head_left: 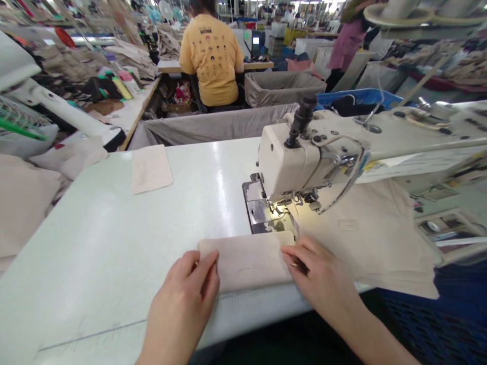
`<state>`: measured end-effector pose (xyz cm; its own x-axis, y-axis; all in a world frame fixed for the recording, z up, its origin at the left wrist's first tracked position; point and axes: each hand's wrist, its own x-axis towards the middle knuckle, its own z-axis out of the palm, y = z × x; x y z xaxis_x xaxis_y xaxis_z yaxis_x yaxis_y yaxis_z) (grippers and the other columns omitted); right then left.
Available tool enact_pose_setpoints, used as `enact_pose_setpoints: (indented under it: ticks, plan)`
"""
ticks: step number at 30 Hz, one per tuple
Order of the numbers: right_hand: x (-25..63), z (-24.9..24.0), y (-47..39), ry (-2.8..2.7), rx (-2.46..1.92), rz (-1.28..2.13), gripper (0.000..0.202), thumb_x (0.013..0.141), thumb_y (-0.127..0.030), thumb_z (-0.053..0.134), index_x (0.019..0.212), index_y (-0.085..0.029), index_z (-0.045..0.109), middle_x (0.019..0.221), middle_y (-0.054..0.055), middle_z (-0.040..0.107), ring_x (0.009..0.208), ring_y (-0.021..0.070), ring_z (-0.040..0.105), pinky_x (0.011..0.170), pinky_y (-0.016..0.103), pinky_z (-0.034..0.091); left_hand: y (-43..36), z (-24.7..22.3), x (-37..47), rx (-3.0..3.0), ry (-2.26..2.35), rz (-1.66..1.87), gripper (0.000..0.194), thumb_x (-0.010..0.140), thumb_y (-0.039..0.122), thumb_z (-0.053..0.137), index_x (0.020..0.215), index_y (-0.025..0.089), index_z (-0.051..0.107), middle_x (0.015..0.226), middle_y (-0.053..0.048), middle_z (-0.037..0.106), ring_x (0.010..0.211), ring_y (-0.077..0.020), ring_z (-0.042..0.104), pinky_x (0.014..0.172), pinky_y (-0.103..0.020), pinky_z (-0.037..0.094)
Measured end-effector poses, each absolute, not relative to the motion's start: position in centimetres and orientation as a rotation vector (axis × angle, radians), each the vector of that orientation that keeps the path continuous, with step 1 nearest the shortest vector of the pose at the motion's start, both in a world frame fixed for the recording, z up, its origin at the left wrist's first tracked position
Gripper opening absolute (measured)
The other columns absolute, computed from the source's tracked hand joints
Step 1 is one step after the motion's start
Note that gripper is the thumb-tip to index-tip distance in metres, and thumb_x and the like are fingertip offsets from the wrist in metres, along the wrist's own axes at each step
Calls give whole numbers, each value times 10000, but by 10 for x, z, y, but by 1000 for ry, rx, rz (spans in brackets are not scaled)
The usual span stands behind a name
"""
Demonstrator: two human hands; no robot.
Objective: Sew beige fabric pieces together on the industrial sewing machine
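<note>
A folded beige fabric piece (249, 261) lies at the front edge of the pale table, just before the sewing machine (289, 157). My left hand (192, 289) pinches its left end between thumb and fingers. At the right end, my right hand (314, 268) grips the same piece, with a small dark item, too blurred to name, among its fingers. The machine's lit needle area (279, 208) is beyond the fabric. A larger beige garment piece (365, 233) is spread to the right, under the machine arm.
A square beige cloth (151, 169) lies on the table (95, 253) at the back left. Fabric piles are at the far left. A person in a yellow shirt (211, 61) sits beyond grey cloth bins (224, 125). A blue crate (437, 314) stands at the lower right.
</note>
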<state>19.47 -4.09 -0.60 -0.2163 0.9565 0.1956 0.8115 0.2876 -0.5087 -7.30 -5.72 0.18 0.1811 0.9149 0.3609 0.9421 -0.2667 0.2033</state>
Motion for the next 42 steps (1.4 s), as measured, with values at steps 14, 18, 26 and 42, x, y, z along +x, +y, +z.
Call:
enact_pose_setpoints:
  ticks: [14,18,26,42]
  plan:
    - [201,-8,-40,-2328,-1439,21,141,973,-194,540,979,-175,679,1068,99,722,839,206,678,685,301,525,6,29,-34,-2458,-1746,8,440,977,457,539,1198,89,636,933,-153,702,846,-303,666,718,-390,550]
    - [194,-9,-37,-2312,-1453,27,87,946,-187,580,984,-192,659,1059,69,711,819,184,670,639,282,500,13,31,-9,-2453,-1800,196,430,995,438,515,1115,45,640,1097,-234,671,972,-344,667,768,-410,556]
    - [187,-12,-35,-2290,-1539,88,100,914,-205,665,1010,-186,650,1012,44,692,838,194,680,632,291,488,53,7,-18,-2609,-1695,-105,559,962,484,551,1363,103,465,1482,-253,463,1383,-366,457,1099,-536,400]
    - [174,-17,-25,-2243,-1599,82,86,917,-214,637,1003,-204,636,1106,52,697,860,201,690,624,290,500,124,3,-15,-3021,-1341,-238,488,935,415,577,1392,249,544,1536,-96,462,1455,-319,333,1199,-568,201]
